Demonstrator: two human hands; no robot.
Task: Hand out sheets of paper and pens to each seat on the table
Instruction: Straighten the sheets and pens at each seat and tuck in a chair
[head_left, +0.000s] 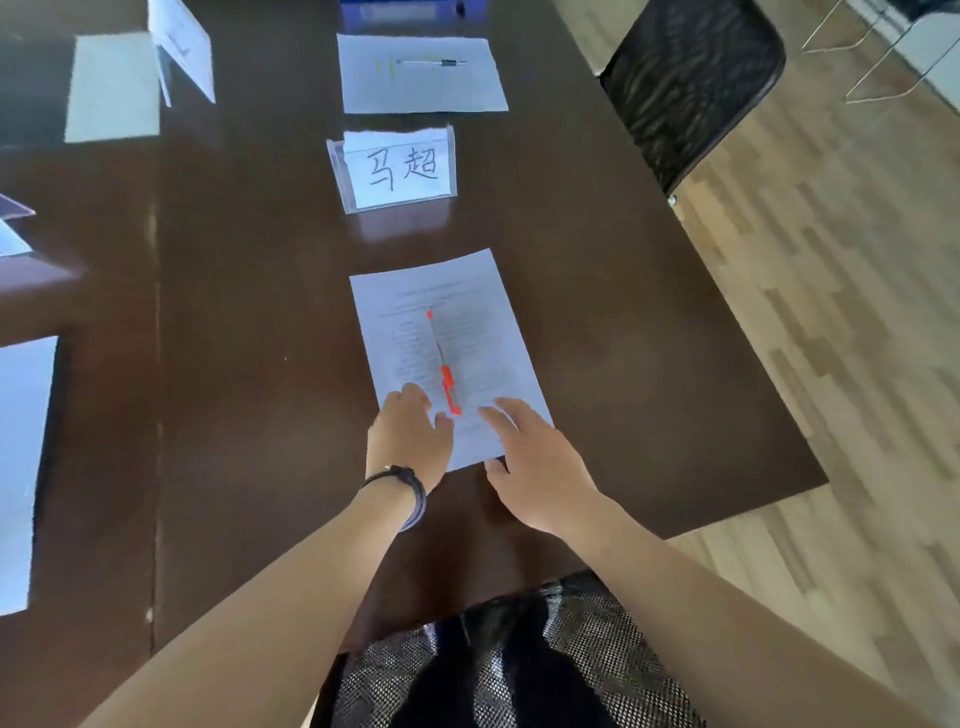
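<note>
Lengthwise on sheet (470, 312), red pen (442, 364), tip away.

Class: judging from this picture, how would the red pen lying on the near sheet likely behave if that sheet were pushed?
The red pen looks slim and round, so it may roll. It lies loose on the near sheet, probably sliding off easily.

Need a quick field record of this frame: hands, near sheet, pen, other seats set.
left hand: fingers lie on the near sheet's lower left corner, holds nothing
right hand: open, fingers spread on the sheet's lower right edge
near sheet: printed, flat on the dark table, slightly skewed
red pen: lies lengthwise on the near sheet, between the hands
name card: upright beyond the near sheet
far sheet: flat, black pen lying across it
chairs: mesh chair at the right edge; another at the near edge
</note>
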